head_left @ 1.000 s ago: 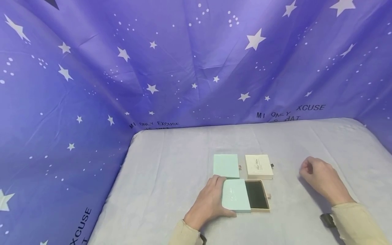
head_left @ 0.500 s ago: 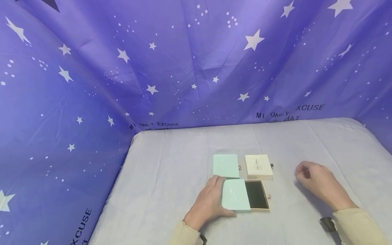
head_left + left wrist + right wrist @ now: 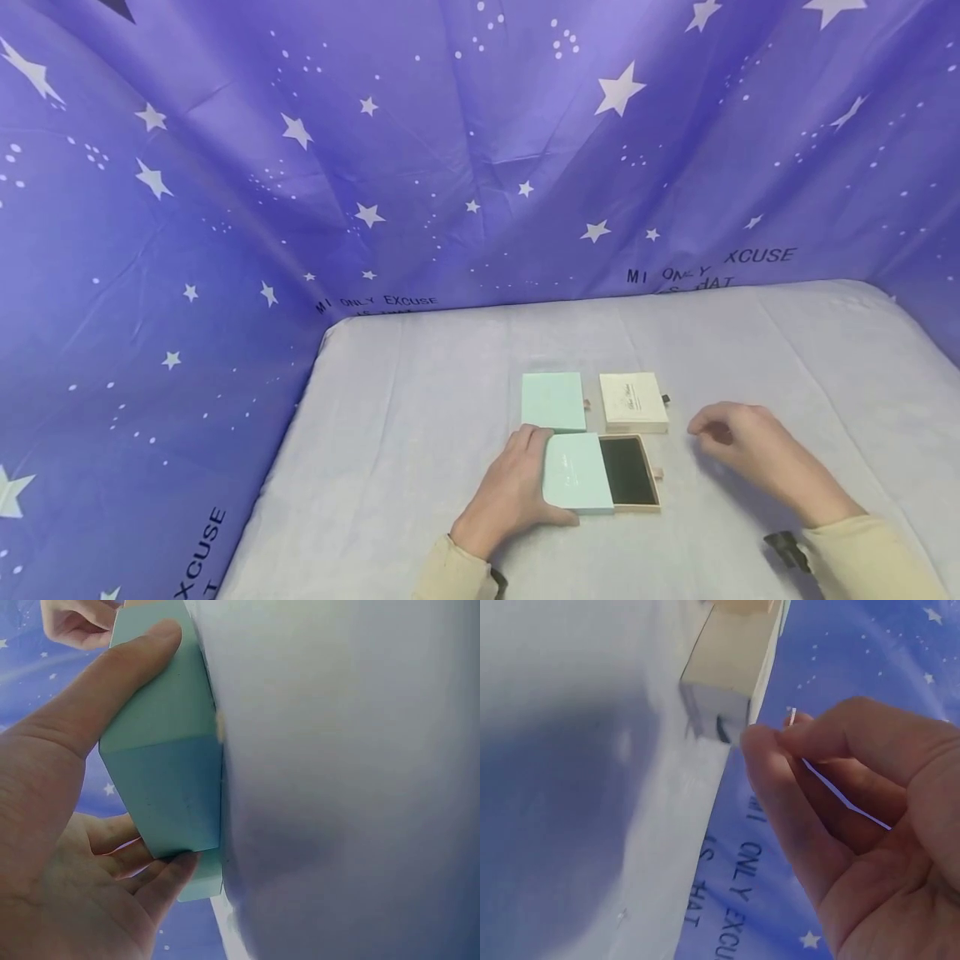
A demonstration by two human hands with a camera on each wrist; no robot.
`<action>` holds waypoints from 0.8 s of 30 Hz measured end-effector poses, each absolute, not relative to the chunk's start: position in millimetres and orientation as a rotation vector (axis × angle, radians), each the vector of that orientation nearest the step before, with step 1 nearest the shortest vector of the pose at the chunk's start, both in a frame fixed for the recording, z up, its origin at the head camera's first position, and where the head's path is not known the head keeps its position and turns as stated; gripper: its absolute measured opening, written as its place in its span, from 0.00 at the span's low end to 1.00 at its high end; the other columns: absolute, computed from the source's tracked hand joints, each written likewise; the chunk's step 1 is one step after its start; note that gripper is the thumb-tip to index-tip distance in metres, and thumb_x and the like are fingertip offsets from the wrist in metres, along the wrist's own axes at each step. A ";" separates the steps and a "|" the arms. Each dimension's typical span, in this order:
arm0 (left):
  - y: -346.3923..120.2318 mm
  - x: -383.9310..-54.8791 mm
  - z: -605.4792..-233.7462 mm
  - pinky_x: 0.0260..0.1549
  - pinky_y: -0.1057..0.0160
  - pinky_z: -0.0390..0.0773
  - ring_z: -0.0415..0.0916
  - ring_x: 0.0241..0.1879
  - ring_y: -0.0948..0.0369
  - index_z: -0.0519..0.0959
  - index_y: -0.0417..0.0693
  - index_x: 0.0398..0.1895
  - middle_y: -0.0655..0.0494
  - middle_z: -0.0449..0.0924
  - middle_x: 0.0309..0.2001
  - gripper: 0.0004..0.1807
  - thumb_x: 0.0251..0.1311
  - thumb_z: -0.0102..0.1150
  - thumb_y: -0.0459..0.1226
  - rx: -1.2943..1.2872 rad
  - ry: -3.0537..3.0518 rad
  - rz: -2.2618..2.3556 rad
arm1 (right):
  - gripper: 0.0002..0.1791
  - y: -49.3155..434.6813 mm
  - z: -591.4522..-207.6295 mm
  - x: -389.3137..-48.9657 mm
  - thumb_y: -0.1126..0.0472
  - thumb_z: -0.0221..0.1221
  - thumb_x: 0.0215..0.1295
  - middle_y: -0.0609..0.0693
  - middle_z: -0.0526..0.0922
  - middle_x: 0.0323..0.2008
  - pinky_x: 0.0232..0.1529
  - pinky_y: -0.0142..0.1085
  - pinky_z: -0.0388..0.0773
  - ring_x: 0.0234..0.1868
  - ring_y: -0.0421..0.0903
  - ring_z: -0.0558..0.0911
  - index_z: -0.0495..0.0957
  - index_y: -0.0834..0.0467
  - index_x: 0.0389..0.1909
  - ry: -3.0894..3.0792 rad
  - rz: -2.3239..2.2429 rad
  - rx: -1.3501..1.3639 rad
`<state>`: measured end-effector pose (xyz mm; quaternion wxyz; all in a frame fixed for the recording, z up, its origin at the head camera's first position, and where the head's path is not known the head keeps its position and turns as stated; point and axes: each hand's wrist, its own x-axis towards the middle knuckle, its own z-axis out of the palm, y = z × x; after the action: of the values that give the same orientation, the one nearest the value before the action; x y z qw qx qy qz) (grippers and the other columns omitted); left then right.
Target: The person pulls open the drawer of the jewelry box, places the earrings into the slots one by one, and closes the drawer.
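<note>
My left hand grips a mint-green drawer box by its left end, thumb on the near side and fingers at the far side. The box's inner drawer, lined in black with a pink tab, is partly out to the right. My right hand hovers right of the boxes, thumb and forefinger tips together. In the right wrist view a small thin pale sliver shows at these fingertips, too slight to tell its kind. The right hand is apart from every box.
Behind the held box lie another mint-green box with a pink tab and a cream box with dark print and a black tab. All rest on a pale cloth-covered table. A purple star-patterned curtain closes off the back and left.
My right hand has moved leftward, closer to the open drawer and the cream box. The left hand and the boxes keep their places; the head view shifts slightly.
</note>
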<state>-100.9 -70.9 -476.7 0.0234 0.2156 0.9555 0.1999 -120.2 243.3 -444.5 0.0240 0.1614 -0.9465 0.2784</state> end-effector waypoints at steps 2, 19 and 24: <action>-71.5 -100.9 -476.7 0.53 0.68 0.77 0.70 0.52 0.64 0.67 0.46 0.65 0.57 0.71 0.55 0.58 0.25 0.84 0.57 0.673 2.962 0.615 | 0.09 238.8 -444.7 -119.2 0.74 0.65 0.48 0.49 0.86 0.29 0.33 0.37 0.83 0.29 0.40 0.81 0.83 0.60 0.30 -2.891 0.860 0.538; -71.7 -101.9 -476.8 0.55 0.69 0.76 0.69 0.53 0.64 0.67 0.46 0.65 0.58 0.71 0.56 0.59 0.25 0.84 0.57 0.658 2.941 0.611 | 0.08 194.7 -447.9 -110.8 0.70 0.70 0.50 0.41 0.85 0.31 0.36 0.36 0.84 0.32 0.36 0.82 0.85 0.54 0.29 -2.774 0.805 0.816; -72.4 -101.6 -476.8 0.54 0.69 0.76 0.69 0.53 0.65 0.67 0.47 0.65 0.58 0.71 0.56 0.59 0.26 0.84 0.57 0.663 2.945 0.605 | 0.06 182.5 -450.2 -108.3 0.69 0.66 0.56 0.45 0.86 0.34 0.41 0.42 0.84 0.37 0.47 0.84 0.85 0.55 0.33 -2.852 0.771 0.906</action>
<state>-101.6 -72.4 -476.8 0.0312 0.2154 0.9561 0.1964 -108.3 182.5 -450.2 0.0258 0.2931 -0.9226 0.2494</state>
